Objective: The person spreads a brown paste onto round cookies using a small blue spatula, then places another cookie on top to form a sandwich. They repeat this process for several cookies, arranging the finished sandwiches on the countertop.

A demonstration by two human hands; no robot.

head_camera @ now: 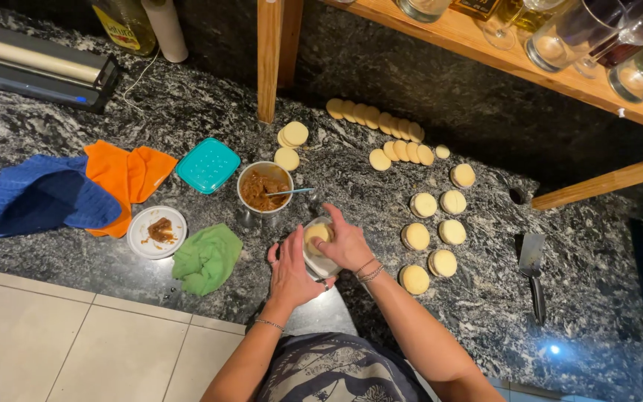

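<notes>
The right hand (pixel 347 242) holds a round cookie (pixel 317 233) over a small white bowl (pixel 320 262), which the left hand (pixel 292 272) grips. Seven filled cookies (pixel 440 223) sit done on the surface (pixel 485 313). Many plain cookies (pixel 377 119) wait beyond the filling cup (pixel 264 190).

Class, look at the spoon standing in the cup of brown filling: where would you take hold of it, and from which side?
Grip the spoon by its free handle end, coming from the right. Its bowl is buried in the cup, and the handle sticks out over the right rim.
</notes>
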